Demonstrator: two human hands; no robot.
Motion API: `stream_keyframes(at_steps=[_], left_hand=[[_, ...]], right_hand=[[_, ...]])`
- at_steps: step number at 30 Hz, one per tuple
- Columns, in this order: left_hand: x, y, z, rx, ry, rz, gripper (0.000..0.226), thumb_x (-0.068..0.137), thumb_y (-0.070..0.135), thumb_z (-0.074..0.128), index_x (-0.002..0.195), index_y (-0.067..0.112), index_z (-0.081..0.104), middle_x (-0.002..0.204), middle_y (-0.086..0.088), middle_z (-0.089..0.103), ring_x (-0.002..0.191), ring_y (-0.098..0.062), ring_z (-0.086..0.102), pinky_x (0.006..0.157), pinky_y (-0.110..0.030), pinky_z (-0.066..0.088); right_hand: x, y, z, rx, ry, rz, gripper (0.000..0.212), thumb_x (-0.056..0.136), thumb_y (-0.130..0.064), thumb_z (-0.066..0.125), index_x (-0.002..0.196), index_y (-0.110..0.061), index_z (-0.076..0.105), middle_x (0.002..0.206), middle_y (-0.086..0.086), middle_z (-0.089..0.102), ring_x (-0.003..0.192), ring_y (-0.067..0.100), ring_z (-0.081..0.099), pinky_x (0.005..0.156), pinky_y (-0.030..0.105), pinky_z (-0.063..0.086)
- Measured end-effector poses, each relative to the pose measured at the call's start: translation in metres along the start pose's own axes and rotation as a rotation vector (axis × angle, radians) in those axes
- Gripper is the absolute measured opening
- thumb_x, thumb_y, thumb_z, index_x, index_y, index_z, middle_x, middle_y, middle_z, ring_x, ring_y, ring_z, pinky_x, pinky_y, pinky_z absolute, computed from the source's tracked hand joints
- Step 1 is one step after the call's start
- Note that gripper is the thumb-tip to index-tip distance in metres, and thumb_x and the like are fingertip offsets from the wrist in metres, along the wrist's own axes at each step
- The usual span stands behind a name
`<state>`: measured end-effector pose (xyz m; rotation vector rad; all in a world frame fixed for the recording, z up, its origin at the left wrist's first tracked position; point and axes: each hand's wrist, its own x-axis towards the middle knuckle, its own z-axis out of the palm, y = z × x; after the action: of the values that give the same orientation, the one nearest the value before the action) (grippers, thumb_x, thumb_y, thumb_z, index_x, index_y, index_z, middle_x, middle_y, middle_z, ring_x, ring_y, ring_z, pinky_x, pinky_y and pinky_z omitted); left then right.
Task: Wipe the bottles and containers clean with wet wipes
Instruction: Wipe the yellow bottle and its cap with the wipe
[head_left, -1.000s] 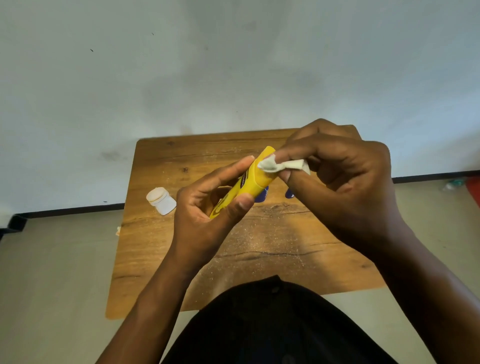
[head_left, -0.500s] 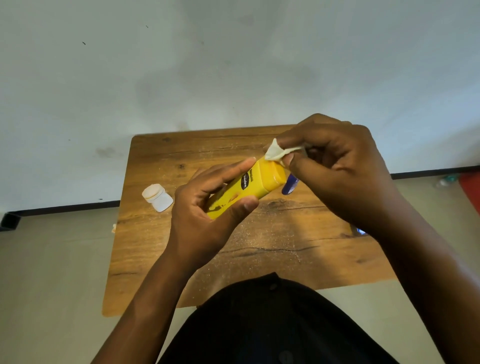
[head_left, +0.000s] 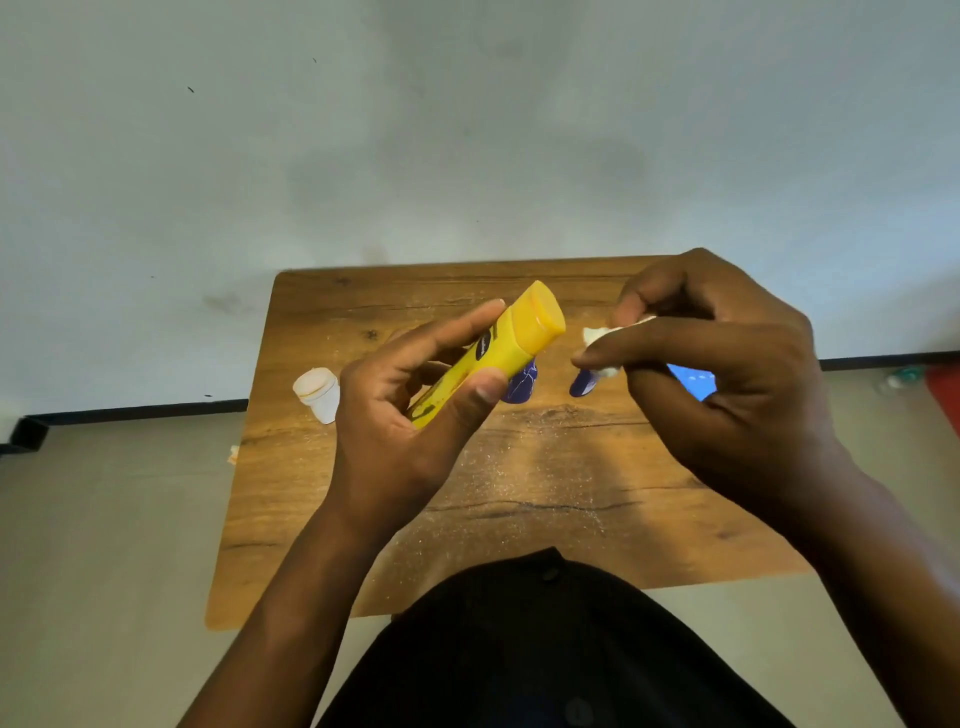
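Note:
My left hand (head_left: 400, 415) grips a yellow bottle (head_left: 498, 348) above the wooden table (head_left: 545, 483), its orange-yellow cap tilted up and to the right. To the right of the cap, my right hand (head_left: 727, 379) pinches a crumpled white wet wipe (head_left: 602, 343) between thumb and fingers. A small gap separates the wipe from the bottle. Two dark blue bottles (head_left: 522, 382) (head_left: 584, 382) stand on the table behind my hands, partly hidden. A small white container (head_left: 318, 392) sits at the table's left edge.
A blue packet (head_left: 693, 382) shows partly under my right hand. The small table stands against a pale wall, with beige floor on both sides. Something red (head_left: 945, 395) lies on the floor at far right. My dark-clothed lap is at the bottom.
My right hand has pulled the wipe off the bottle's cap and moved right, opening a gap. My left hand has tilted the bottle's capped end higher.

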<state>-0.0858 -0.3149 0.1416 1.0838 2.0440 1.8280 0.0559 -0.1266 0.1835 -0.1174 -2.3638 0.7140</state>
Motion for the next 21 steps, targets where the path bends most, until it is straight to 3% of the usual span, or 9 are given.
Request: stream_keyframes(at_steps=[5,8,12,15,18,21], left_hand=[[-0.001,-0.002,0.005,0.062,0.007,-0.019,0.047,0.092,0.04,0.069,0.135,0.022,0.069,0.126,0.005,0.075,0.114,-0.03,0.07,0.08,-0.054,0.06],[-0.002,0.0,0.007,0.085,0.01,-0.005,0.047,0.092,0.043,0.069,0.134,0.023,0.069,0.125,0.006,0.075,0.112,-0.029,0.071,0.079,-0.052,0.06],[0.0,0.003,0.006,0.111,0.068,0.003,0.048,0.092,0.043,0.07,0.134,0.021,0.07,0.126,0.009,0.074,0.115,-0.022,0.071,0.083,-0.049,0.061],[-0.001,0.006,0.008,0.1,0.086,-0.002,0.048,0.092,0.043,0.07,0.134,0.021,0.07,0.126,0.009,0.074,0.115,-0.026,0.071,0.084,-0.051,0.061],[-0.001,0.007,0.012,0.056,0.079,-0.006,0.046,0.093,0.039,0.07,0.133,0.015,0.071,0.124,0.003,0.076,0.113,-0.025,0.072,0.084,-0.049,0.062],[-0.002,0.008,0.013,-0.026,0.073,-0.022,0.043,0.095,0.031,0.068,0.13,0.007,0.072,0.122,-0.001,0.078,0.111,-0.019,0.074,0.084,-0.04,0.064]], right_hand=[[0.005,-0.012,0.0,0.023,0.162,0.025,0.028,0.088,0.013,0.068,0.101,-0.009,0.08,0.093,0.016,0.069,0.085,0.025,0.067,0.071,0.023,0.049],[0.008,-0.019,0.009,-0.013,0.142,-0.017,0.028,0.085,0.012,0.071,0.102,-0.008,0.081,0.096,0.015,0.068,0.087,0.023,0.066,0.071,0.024,0.049],[0.003,-0.028,0.017,-0.015,0.096,0.014,0.025,0.092,-0.007,0.069,0.114,-0.009,0.08,0.111,0.012,0.068,0.105,0.011,0.06,0.081,0.016,0.049],[0.004,-0.036,0.018,0.025,0.159,0.066,0.02,0.1,-0.016,0.066,0.114,-0.009,0.078,0.113,0.005,0.07,0.109,0.003,0.06,0.087,0.012,0.048],[0.004,-0.037,0.021,0.078,0.27,0.126,0.013,0.097,-0.01,0.075,0.11,-0.008,0.077,0.107,0.001,0.074,0.103,0.01,0.07,0.085,0.026,0.058],[0.004,-0.032,0.024,0.16,0.283,0.18,0.023,0.094,-0.011,0.08,0.115,-0.008,0.075,0.109,-0.004,0.074,0.1,0.016,0.074,0.079,0.04,0.062]])
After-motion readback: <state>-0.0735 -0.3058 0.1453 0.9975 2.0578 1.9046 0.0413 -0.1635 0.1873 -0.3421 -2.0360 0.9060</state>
